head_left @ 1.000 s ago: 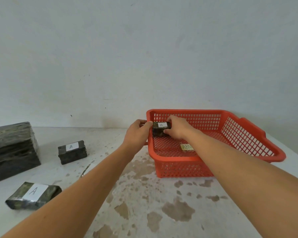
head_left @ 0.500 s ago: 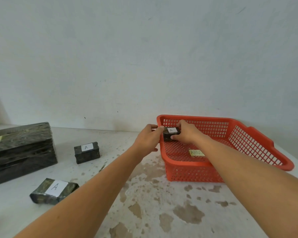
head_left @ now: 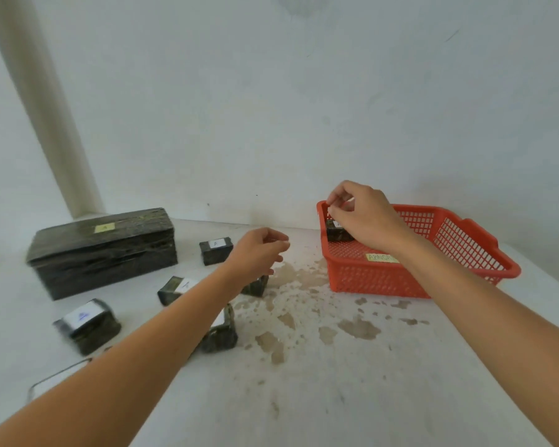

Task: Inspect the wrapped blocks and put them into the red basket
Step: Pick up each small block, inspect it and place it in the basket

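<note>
wrapped block point(head_left: 335, 233) lies in red basket point(head_left: 375, 279), far-left corner | right hand point(head_left: 365, 217) above it, fingers loosely curled, seemingly empty, contact hidden | left hand point(head_left: 259, 253) loosely curled, empty, over loose blocks point(head_left: 216, 251) | risk: forearm sweeping low knocks one aside

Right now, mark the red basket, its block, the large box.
red basket point(head_left: 368, 279): head view, front wall.
block point(head_left: 334, 234): head view, front face.
large box point(head_left: 104, 262): head view, front face.

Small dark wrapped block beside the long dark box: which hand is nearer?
Left. The left hand hovers just right of the small dark wrapped block; the right hand is farther right, over the red plastic basket.
</note>
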